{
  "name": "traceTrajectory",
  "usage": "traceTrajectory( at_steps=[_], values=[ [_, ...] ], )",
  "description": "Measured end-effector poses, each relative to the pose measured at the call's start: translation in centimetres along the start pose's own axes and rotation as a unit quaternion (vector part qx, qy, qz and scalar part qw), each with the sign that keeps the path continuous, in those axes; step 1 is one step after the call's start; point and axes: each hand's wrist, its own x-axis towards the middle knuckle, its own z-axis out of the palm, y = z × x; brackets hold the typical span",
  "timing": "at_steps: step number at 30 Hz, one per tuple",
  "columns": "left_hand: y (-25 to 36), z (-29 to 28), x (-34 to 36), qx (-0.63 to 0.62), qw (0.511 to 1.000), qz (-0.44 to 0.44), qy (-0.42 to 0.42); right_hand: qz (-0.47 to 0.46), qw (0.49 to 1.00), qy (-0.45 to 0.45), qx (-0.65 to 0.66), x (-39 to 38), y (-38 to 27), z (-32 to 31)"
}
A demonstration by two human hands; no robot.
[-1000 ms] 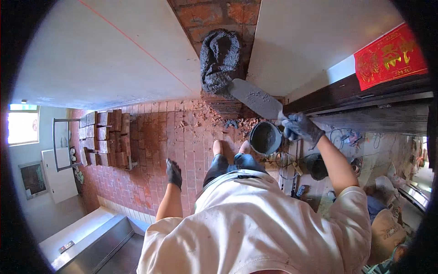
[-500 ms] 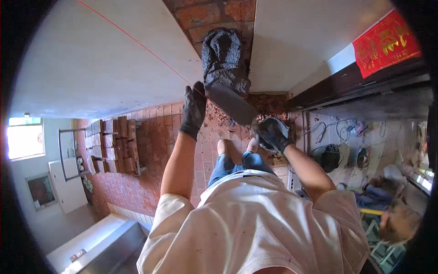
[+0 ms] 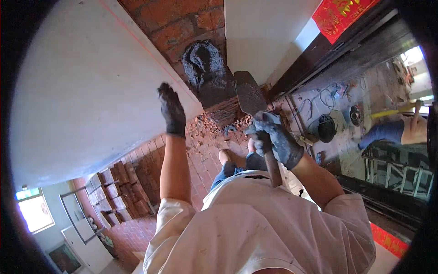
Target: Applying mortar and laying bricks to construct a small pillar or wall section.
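My right hand (image 3: 276, 141), in a dark smeared glove, grips a trowel (image 3: 249, 93) with a broad dark blade and a brown handle. The blade points away from me, beside the right edge of a grey mortar bed (image 3: 203, 64). That mortar lies on a red brick course (image 3: 166, 39); its far part is ridged with a hollow, its near part smoother. My gloved left hand (image 3: 171, 109) is raised with fingers stretched out, in front of the pale wall panel (image 3: 105, 82). It holds nothing. A red string line (image 3: 141, 43) runs past it; I cannot tell whether they touch.
Brick rubble (image 3: 205, 134) litters the tiled floor by my feet. Stacked bricks (image 3: 121, 192) stand at left. On the right are a black bucket (image 3: 326, 128), a cable (image 3: 310, 107), a metal rack (image 3: 399, 171) and another person (image 3: 397, 130) beside a yellow pole (image 3: 392, 111).
The view has turned. The trowel blade has moved from the mortar's near edge to its right side, and the near mortar looks flatter. My left hand has drawn away from the mortar, leftward.
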Motion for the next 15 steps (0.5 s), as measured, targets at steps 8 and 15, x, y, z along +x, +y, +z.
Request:
traceTrajectory(
  at_steps=[8, 15],
  values=[
    [-4.8, -17.5, -14.0, -0.054, 0.956, -0.256, 0.134, -0.024, 0.987, -0.032, 0.153, 10.4, -2.6, 5.8],
    [-5.7, -30.1, -27.6, -0.004, 0.902, -0.382, 0.199, 0.074, 0.955, -0.128, 0.259, 12.9, -7.5, 8.4]
  ],
)
